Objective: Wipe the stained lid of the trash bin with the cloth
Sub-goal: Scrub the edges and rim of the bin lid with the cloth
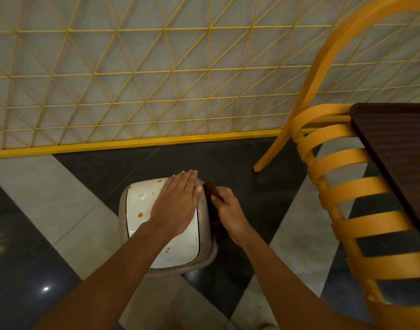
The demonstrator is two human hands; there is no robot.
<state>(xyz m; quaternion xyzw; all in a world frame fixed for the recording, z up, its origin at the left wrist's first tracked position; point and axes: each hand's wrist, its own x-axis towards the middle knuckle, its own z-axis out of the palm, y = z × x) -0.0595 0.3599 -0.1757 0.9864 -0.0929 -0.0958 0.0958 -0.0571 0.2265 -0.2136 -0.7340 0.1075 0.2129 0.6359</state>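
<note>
A small trash bin stands on the floor below me, with a beige rim (122, 210) around a white lid (142, 210). Orange-brown stains speckle the lid, mostly at its far left and near right. My left hand (175, 201) lies flat on the lid's far right part, fingers straight and together. My right hand (228, 214) is beside the bin's right edge, closed on a dark brown cloth (212, 198). The cloth hangs down along the bin's right side.
A yellow slatted chair (342, 191) stands close on the right, with a dark table top (399, 148) over it. A yellow wire-grid partition (132, 91) with a yellow base rail runs behind the bin. The floor has glossy black and grey tiles.
</note>
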